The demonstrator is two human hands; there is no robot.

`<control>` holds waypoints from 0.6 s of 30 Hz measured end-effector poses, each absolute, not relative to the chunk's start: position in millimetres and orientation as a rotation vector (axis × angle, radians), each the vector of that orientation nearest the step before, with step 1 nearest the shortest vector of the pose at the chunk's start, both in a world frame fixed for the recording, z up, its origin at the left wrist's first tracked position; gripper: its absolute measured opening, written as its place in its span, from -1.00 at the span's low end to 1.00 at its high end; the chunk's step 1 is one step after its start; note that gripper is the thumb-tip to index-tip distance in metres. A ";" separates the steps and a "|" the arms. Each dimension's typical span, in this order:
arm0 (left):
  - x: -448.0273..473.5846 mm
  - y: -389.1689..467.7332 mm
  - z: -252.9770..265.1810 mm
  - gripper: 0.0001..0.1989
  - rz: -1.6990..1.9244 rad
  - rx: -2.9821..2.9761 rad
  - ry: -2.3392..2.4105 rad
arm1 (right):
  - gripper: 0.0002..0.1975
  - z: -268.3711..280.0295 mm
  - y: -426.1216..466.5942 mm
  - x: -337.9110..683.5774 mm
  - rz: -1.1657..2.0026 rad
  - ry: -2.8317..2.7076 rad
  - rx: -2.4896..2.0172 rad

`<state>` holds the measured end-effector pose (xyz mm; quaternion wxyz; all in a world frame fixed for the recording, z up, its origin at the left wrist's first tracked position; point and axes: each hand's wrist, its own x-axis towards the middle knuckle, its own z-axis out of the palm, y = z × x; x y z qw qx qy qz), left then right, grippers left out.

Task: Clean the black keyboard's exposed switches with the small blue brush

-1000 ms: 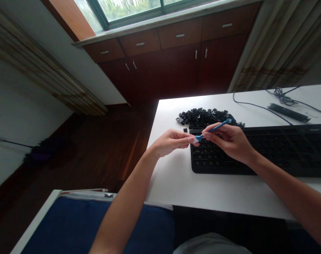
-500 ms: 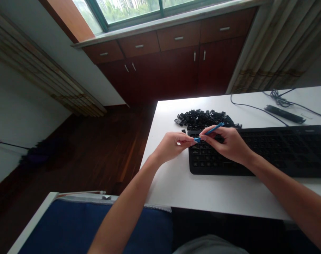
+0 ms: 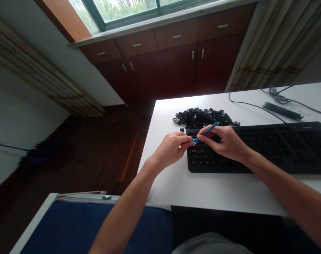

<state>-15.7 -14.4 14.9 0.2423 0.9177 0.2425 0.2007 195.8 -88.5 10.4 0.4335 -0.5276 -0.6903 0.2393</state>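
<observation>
My right hand (image 3: pixel 223 143) is closed in a pen-like grip on a slim blue tool (image 3: pixel 211 128), whose far end points up and right. At its lower end is a wider blue head with a small whitish part, which my left hand (image 3: pixel 173 146) pinches between thumb and fingers. Both hands are above the left end of a black keyboard (image 3: pixel 279 165), where bare key sockets show with the caps off. Just behind lies a heap of loose black keycaps (image 3: pixel 199 117). The exact kind of blue tool is too small to make out.
One lone keycap (image 3: pixel 181 130) lies by the keyboard's upper left corner. A long black plastic piece (image 3: pixel 282 110) and a coiled cable (image 3: pixel 278 95) lie at the back right of the white table (image 3: pixel 215 192). Below its front left is a blue zippered cover (image 3: pixel 78 222).
The view has shifted slightly. My left fingers have turned a little at the tool's head, and more of its whitish part shows. Both hands keep their grip.
</observation>
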 end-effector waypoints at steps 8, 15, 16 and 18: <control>-18.9 -14.4 17.0 -0.81 0.552 2.592 0.676 | -0.82 9.5 -87.5 193.9 0.628 -1.746 -1.289; -19.9 -12.0 12.5 -0.83 0.545 2.488 0.678 | -0.85 11.0 -87.1 196.5 0.536 -1.865 -1.295; -20.1 -11.8 12.6 -0.83 0.535 2.475 0.671 | -0.85 11.1 -86.9 197.2 0.526 -1.878 -1.291; -20.6 -11.4 13.0 -0.82 0.522 2.446 0.663 | -0.86 11.3 -86.5 198.8 0.510 -1.900 -1.287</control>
